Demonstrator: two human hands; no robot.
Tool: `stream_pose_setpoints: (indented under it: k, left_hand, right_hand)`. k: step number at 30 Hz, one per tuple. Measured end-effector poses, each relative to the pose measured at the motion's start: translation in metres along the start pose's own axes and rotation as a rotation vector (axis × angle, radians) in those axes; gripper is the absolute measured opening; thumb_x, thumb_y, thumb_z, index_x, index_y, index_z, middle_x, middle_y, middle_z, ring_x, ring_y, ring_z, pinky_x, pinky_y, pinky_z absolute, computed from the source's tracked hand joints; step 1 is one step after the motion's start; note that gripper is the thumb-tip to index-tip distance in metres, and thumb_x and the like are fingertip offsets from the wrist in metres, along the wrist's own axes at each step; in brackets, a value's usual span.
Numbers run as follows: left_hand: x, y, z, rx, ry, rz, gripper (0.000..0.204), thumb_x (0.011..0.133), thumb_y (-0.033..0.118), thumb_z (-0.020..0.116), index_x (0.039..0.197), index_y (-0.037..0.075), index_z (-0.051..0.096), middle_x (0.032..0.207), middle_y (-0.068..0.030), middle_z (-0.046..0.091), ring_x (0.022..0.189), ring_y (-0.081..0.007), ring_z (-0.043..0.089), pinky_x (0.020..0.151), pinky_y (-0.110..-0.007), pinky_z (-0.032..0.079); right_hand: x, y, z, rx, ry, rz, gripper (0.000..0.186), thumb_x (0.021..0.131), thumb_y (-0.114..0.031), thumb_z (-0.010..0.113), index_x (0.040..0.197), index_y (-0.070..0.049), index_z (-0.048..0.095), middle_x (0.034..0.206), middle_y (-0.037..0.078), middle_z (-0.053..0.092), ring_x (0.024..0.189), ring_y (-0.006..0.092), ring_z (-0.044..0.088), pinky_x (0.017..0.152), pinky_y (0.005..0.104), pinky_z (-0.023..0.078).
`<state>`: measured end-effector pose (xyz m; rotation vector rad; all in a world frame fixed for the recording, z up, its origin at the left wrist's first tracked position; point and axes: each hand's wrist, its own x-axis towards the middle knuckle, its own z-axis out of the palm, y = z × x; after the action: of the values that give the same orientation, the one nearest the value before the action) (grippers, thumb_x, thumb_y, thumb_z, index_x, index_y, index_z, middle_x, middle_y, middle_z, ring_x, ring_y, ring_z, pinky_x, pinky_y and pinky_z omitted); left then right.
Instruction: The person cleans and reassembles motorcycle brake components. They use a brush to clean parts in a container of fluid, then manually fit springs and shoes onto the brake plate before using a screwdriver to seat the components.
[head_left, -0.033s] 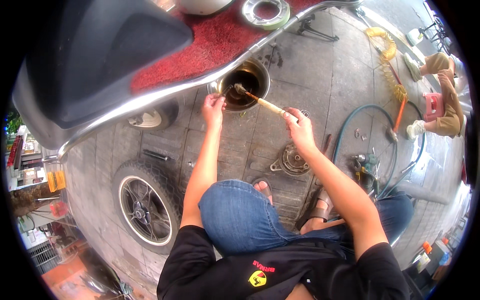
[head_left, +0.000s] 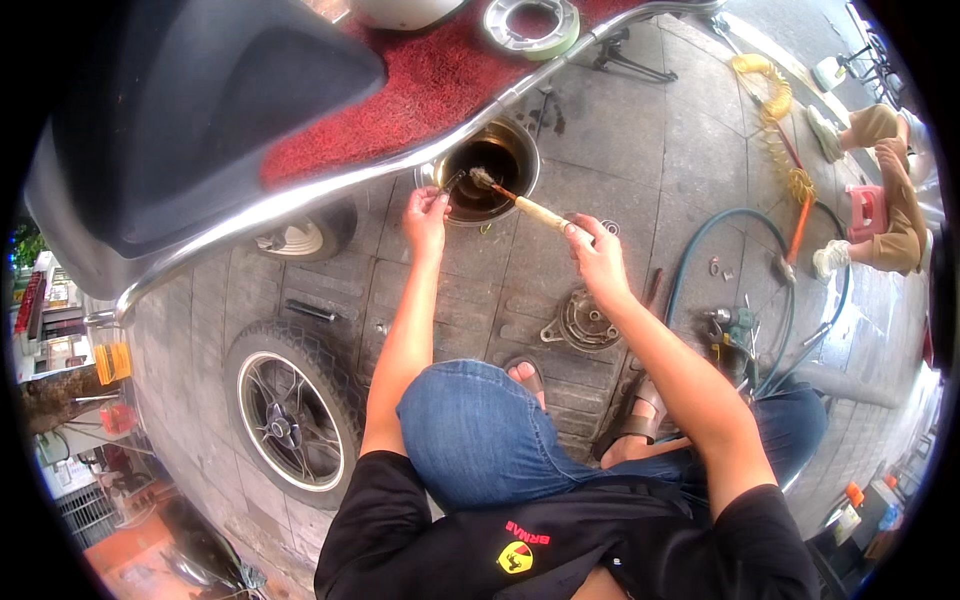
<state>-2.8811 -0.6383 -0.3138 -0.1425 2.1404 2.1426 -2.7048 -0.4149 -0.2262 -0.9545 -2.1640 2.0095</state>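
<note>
My right hand (head_left: 597, 255) is closed round the pale wooden handle of a brush (head_left: 538, 212). The brush's dirty bristles hang over a round metal basin (head_left: 530, 165) holding dark liquid. At the basin's left rim, my left hand (head_left: 427, 212) pinches a small dark part (head_left: 455, 181) beside the bristles; its kind is too small to make out. On the ground below my right hand lies a round metal wheel-hub plate (head_left: 586, 320) with a protruding lug. A small ring-shaped part (head_left: 610, 228) lies just past my right fingers.
A vehicle's chrome-edged floorboard with red carpet (head_left: 330, 140) overhangs the basin's far left, carrying a metal brake-shoe ring (head_left: 530, 25). A spoked wheel with tyre (head_left: 290, 420) lies at left. To the right are a green hose (head_left: 690, 255), power tool (head_left: 738, 325), yellow coiled hose (head_left: 775, 100) and a person's legs (head_left: 880, 245).
</note>
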Motion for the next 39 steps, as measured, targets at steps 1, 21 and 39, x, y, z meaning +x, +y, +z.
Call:
stream_pose_setpoints:
  k: [1, 21, 39]
  left_hand:
    - [-0.001, 0.002, 0.000, 0.062, -0.011, 0.092, 0.013, 0.085, 0.004, 0.065, 0.097, 0.003, 0.060, 0.084, -0.0054, 0.067, 0.069, -0.0116, 0.062, 0.062, -0.024, 0.049]
    - [0.005, 0.042, -0.002, 0.924, -0.106, 0.661, 0.010, 0.080, 0.007, 0.063, 0.089, 0.010, 0.061, 0.090, -0.0078, 0.065, 0.083, -0.0323, 0.064, 0.069, -0.043, 0.051]
    - [-0.019, 0.012, -0.018, 0.700, -0.003, 0.348, 0.016, 0.079, 0.010, 0.067, 0.093, 0.004, 0.063, 0.080, -0.0103, 0.068, 0.068, -0.0211, 0.066, 0.062, -0.034, 0.052]
  right_hand:
    - [0.001, 0.000, 0.001, -0.018, -0.009, -0.040, 0.035, 0.092, -0.026, 0.061, 0.116, 0.000, 0.062, 0.070, 0.002, 0.058, 0.065, 0.0091, 0.052, 0.061, 0.0262, 0.044]
    - [0.023, -0.028, 0.000, -0.623, -0.019, -0.533, 0.037, 0.087, -0.023, 0.061, 0.120, -0.005, 0.056, 0.103, 0.018, 0.066, 0.095, 0.0352, 0.064, 0.081, 0.0403, 0.050]
    - [-0.001, 0.040, -0.049, -0.222, 0.045, -0.102, 0.035, 0.089, -0.019, 0.060, 0.118, 0.001, 0.057, 0.088, 0.013, 0.067, 0.072, 0.0161, 0.063, 0.070, 0.0307, 0.050]
